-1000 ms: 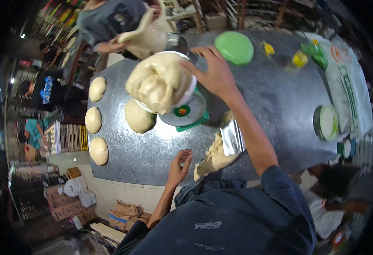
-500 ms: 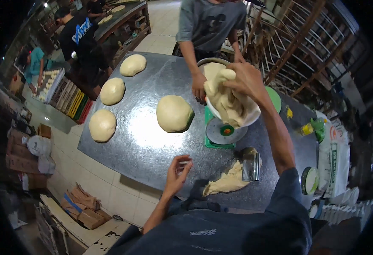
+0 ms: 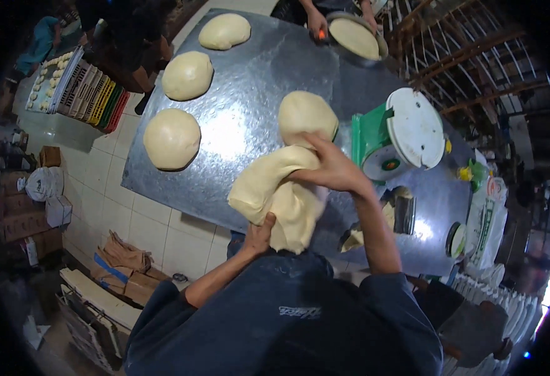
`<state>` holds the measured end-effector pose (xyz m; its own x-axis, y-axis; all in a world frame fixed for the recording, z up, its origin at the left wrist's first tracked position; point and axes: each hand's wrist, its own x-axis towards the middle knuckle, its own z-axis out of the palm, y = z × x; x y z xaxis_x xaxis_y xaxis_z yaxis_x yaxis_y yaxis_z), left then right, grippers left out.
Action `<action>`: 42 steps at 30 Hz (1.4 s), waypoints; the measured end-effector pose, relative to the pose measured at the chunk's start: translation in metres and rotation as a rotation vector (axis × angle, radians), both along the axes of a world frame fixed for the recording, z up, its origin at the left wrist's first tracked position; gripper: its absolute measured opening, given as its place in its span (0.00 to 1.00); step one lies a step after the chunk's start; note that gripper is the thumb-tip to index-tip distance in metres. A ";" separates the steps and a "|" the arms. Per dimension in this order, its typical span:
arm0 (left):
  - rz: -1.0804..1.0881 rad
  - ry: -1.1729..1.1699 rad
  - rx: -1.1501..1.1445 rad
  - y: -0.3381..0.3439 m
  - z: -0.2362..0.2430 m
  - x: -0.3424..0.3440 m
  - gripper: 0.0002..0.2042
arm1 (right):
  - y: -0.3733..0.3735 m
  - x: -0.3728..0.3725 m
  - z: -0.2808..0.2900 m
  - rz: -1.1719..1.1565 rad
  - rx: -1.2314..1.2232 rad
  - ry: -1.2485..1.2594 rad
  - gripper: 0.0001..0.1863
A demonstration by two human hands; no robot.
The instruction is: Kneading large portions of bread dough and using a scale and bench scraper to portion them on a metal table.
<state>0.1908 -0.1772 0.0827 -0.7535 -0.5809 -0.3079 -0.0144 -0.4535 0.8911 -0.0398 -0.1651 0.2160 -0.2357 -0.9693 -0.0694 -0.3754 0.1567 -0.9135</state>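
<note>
A large, soft, folded lump of pale dough (image 3: 275, 194) hangs between my hands above the table's near edge. From the right, my right hand (image 3: 330, 164) grips the top of it, its fingers sunk into a fold. My left hand (image 3: 261, 235) holds the dough from below on the near left, with the thumb showing and the other fingers hidden behind it. Just beyond my right hand lies a smooth dough ball (image 3: 306, 116), partly covered by that hand. To the right stands a green scale (image 3: 375, 138) with a round whitish pan (image 3: 416, 128).
Three dough balls (image 3: 171, 139) line the left side of the metal table (image 3: 256, 69). A metal scraper (image 3: 404, 214) and dough scraps (image 3: 354, 240) lie beyond my right forearm. At the far edge, a co-worker's hands (image 3: 317, 24) are beside a round bowl (image 3: 384, 50) with pale contents.
My right hand has brought the dough from above the scale back toward me. My left hand, empty before, now holds it too. The co-worker's hands have left the scale area, and the view has shifted.
</note>
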 end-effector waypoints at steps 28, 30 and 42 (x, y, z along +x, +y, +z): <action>-0.335 -0.406 -0.316 -0.086 -0.060 -0.010 0.30 | 0.024 0.068 -0.159 -0.012 0.378 -0.068 0.34; -0.315 -0.307 -0.361 -0.091 -0.034 0.002 0.29 | 0.021 0.067 -0.114 -0.012 0.197 -0.024 0.34; -0.244 -0.702 -0.671 -0.001 -0.074 0.042 0.27 | 0.093 0.101 -0.173 0.171 0.025 0.437 0.23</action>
<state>0.2330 -0.1778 0.0088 -0.6483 -0.6515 -0.3940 -0.6612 0.2251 0.7157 0.0612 -0.0722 0.0428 -0.0850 -0.9961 -0.0236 -0.7463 0.0793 -0.6608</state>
